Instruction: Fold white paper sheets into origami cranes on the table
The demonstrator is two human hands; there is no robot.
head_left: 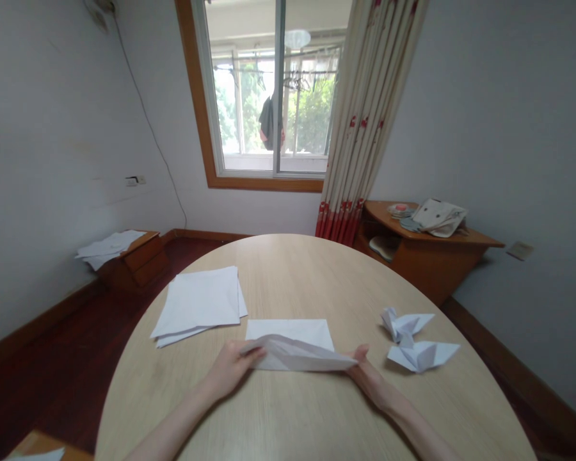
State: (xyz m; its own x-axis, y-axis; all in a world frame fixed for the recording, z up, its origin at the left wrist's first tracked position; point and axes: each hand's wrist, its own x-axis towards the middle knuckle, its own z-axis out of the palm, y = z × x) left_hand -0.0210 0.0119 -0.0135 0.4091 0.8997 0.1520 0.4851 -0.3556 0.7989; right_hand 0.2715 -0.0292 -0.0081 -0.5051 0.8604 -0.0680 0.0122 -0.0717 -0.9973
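Observation:
A white sheet of paper (pixel 297 359), partly folded with its near flap raised, spans the space between my hands over the table. My left hand (pixel 233 366) is closed on the flap's left end, thumb on top and fingers beneath. At the right end, my right hand (pixel 368 374) holds the pointed corner; its thumb sticks up and some fingers are hidden by the paper. Flat paper (pixel 290 330) shows just behind the flap; I cannot tell whether it belongs to the same sheet. Right of my right hand lie two folded paper figures with wing-like points, one farther (pixel 403 325) and one nearer (pixel 422 355).
A stack of white paper (pixel 199 298) lies at the left of the round wooden table (pixel 288 256). Beyond stand a low cabinet (pixel 139 259) topped with papers and a corner desk (pixel 441 250) carrying a cloth bag (pixel 436 216). A curtain (pixel 358 128) hangs beside the window.

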